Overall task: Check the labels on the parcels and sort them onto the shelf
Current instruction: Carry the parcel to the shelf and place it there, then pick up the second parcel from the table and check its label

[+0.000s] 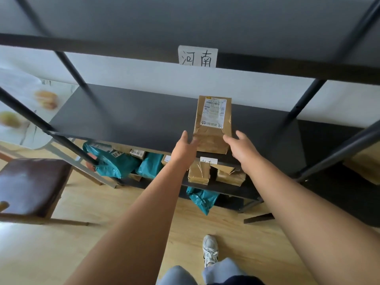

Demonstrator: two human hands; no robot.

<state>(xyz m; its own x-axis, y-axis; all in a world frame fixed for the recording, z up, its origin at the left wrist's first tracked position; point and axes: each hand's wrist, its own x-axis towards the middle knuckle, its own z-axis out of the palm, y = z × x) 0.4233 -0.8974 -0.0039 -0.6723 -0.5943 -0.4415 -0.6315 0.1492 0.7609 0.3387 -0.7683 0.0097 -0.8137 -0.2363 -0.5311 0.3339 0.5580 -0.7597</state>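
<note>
Brown kraft paper, creased and taped: that is the parcel lying flat on the middle board of the black metal shelf, its long axis running from the near edge toward the far wall. Its white shipping label sits on the far half, face up. Above it, on the rail of the next tier, hangs a handwritten paper sign.

Both hands reach in from the near side and flank the parcel's near end. The left hand has its fingers loosely spread, the tips touching or just beside the left near corner. The right hand is likewise loose and unclenched, its thumb on or just over the right near corner; neither hand grips anything. The parcel lies straight ahead of the fingertips, between the two hands, and both look about equally close to it.

My guess is the parcel is being set in place, so only a nudge along its length, or a withdrawal, remains. Lower tiers hold more brown parcels and teal mailer bags.
</note>
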